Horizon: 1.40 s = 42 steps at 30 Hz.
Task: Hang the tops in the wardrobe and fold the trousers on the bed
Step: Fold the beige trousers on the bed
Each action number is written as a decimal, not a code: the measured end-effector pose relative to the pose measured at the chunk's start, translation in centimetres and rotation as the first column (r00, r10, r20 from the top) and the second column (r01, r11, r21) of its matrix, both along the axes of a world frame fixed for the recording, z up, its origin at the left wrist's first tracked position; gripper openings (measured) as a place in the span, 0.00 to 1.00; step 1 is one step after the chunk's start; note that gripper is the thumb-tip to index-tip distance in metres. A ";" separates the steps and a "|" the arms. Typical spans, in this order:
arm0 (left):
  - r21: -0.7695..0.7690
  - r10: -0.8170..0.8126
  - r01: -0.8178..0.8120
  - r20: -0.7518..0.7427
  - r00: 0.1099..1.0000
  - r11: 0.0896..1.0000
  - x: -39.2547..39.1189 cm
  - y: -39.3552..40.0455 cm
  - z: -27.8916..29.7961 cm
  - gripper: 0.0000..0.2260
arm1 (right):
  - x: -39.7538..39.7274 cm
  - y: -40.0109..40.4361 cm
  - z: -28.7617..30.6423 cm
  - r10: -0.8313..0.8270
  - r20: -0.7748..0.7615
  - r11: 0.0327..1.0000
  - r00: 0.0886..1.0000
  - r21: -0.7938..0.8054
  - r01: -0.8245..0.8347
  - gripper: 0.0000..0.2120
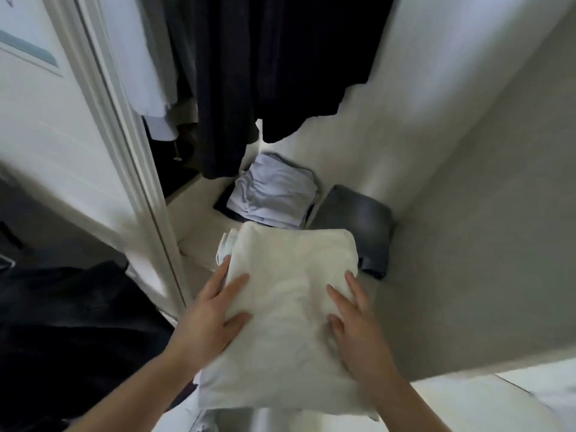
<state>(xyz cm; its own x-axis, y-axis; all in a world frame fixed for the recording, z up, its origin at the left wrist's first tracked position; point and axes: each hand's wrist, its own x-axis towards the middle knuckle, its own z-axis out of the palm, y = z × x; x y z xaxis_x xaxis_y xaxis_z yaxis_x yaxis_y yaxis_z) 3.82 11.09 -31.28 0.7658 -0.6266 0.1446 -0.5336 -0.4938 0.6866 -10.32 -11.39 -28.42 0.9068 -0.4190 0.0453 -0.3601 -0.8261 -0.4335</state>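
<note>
1. You are at the putting-away stage: a folded cream garment (pixel 286 307), most likely trousers though the fold hides the cut, is being carried into the wardrobe above its pale floor (pixel 202 210).
2. Your left hand (pixel 208 319) cups the bundle's left edge with the thumb on top and fingers spread; your right hand (pixel 355 325) lies on the right side, fingers straight and apart. Whether fingers curl beneath, you cannot tell.
3. The bundle's long axis runs away from you, its far end pointing at the light blue folded pile (pixel 274 194) and just overlapping the grey folded garment (pixel 355 219).
4. Next, I judge you need to lower it flat onto the floor in front of those piles, keeping both sides level so the fold holds.
5. Watch the dark hanging clothes (pixel 265 73) above.
</note>
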 end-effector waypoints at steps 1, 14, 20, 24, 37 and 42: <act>0.007 -0.026 0.026 0.000 1.000 1.000 1.3 -0.6 -0.2 0.30 | 0.5 -0.2 0.1 -0.026 0.006 1.000 1.000 -0.008 0.026 0.21; 0.009 -0.335 0.335 -0.006 0.942 0.942 12.6 -12.3 -1.1 0.30 | 7.0 -6.7 -1.1 -0.304 0.131 0.950 0.944 -0.029 0.310 0.22; 0.019 -0.412 0.414 -0.066 0.909 0.910 17.6 -21.3 -2.7 0.29 | 10.7 -14.5 -3.0 -0.343 0.153 0.937 0.927 -0.012 0.348 0.20; 0.045 -0.425 0.427 -0.050 0.904 0.903 20.2 -27.4 -3.9 0.29 | 13.1 -20.3 -4.9 -0.403 0.152 0.914 0.903 0.014 0.406 0.18; 0.099 -0.449 0.453 -0.063 0.891 0.886 25.8 -43.6 -16.8 0.31 | 17.4 -34.2 -15.7 -0.606 0.044 0.791 0.794 0.139 0.596 0.22; 0.189 -0.324 0.322 -0.022 0.946 0.928 24.7 -43.5 -18.2 0.30 | 18.3 -34.4 -17.5 -0.662 -0.052 0.744 0.747 0.065 0.664 0.23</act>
